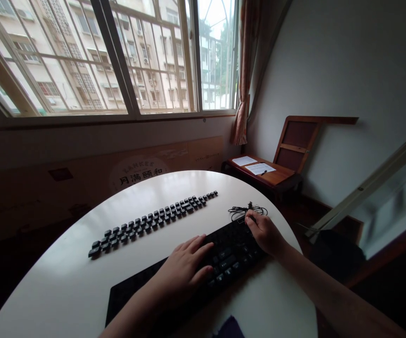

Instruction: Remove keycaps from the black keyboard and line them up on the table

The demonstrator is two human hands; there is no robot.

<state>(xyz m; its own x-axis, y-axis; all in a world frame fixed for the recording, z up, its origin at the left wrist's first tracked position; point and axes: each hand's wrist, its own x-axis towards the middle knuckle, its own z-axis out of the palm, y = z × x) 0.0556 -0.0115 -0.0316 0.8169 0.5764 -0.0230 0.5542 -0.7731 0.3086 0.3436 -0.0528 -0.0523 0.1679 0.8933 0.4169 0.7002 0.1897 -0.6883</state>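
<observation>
A black keyboard (226, 256) lies at a slant on the white round table, with keys showing on its right part; its left part is dark and flat. My left hand (186, 266) rests across the middle of the keyboard, fingers stretched out. At the keyboard's far right corner my right hand (264, 231) is closed in a pinch; whatever is between thumb and finger is hidden. Just beyond that hand sits a coiled black cable (238, 211). Loose black keycaps (153, 219) stand in slanted rows on the table, farther away than the keyboard.
The white table (58, 281) has a curved edge. A dark purple cloth-like piece (230, 327) shows at the near edge. Behind, a low wooden bench (283, 174) carries paper sheets (260, 168) and a pen. A barred window (153, 61) and a curtain (244, 94) are at the back.
</observation>
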